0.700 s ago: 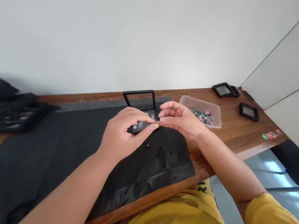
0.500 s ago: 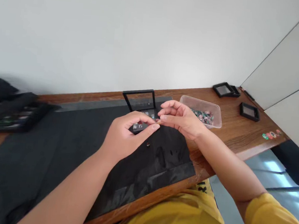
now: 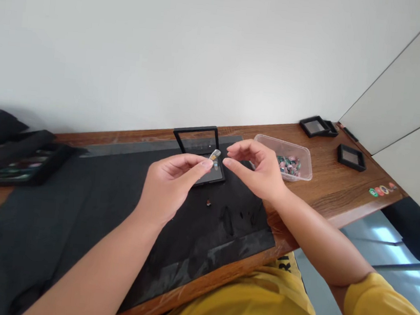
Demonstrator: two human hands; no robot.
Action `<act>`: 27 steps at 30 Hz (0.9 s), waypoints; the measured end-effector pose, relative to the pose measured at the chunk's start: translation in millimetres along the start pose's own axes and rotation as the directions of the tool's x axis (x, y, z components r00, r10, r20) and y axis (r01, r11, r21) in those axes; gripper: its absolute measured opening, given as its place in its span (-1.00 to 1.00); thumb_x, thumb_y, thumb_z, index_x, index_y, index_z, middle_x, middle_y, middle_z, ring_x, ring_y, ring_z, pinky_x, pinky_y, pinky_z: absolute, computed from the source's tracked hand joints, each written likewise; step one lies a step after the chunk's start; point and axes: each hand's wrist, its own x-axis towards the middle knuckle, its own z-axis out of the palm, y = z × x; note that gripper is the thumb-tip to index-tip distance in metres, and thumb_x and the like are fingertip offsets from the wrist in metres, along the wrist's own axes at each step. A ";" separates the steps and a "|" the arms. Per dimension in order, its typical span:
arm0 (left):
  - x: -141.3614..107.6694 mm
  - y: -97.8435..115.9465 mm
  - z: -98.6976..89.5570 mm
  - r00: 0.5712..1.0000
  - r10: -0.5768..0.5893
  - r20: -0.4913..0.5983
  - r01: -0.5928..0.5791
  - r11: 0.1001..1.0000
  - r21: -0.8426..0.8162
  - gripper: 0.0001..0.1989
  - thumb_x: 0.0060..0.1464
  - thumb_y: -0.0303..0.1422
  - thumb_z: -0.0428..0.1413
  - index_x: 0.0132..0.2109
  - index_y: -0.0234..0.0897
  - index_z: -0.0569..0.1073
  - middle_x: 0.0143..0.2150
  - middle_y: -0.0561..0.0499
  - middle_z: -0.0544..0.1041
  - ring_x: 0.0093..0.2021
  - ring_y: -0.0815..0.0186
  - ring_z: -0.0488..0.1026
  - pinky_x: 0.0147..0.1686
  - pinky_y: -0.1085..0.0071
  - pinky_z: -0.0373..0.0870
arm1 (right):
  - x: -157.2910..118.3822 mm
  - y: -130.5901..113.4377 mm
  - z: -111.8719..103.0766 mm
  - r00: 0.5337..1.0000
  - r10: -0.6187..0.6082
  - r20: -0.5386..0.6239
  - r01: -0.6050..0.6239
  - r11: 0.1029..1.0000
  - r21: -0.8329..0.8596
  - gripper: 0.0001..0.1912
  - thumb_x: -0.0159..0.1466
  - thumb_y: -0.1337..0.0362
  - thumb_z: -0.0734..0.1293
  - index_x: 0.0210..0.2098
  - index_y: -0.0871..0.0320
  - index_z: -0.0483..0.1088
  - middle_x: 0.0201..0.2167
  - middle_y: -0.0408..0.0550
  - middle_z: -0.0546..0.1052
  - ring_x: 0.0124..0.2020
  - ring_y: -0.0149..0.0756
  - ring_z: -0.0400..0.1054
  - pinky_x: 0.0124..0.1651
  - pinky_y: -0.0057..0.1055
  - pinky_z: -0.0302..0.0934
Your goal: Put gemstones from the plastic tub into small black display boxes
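Note:
Between its thumb and forefinger, my left hand pinches a small clear piece with an orange-yellow patch, perhaps a tiny bag; its exact kind is too small to make out. My right hand is just to the right, fingers apart and curved, holding nothing. Behind the hands stands a black hinged display case with its windowed lid raised; my left hand partly covers its base. Closer to me, a tiny brownish piece lies on the black mat.
A clear plastic tub of pink and green stones sits right of my right hand. Small black frames and round stickers lie farther right on the wooden table. Black cases stand at the left.
My hands have drawn apart. The right fingers have come off the small piece, which now stands up from my left fingertips, and the left hand has shifted slightly left.

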 end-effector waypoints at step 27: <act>-6.9 0.3 1.0 0.999 -0.046 0.005 0.045 0.998 0.045 -0.91 -0.07 -0.27 0.37 -0.34 -0.08 0.68 -0.31 0.03 0.72 -0.24 0.17 0.65 -0.17 0.28 0.66 | -8.3 -0.6 3.8 0.984 -0.153 0.093 0.170 0.962 -0.212 -0.68 0.30 0.26 0.47 0.06 0.00 0.60 -0.13 -0.08 0.68 -0.12 -0.29 0.52 -0.06 -0.31 0.42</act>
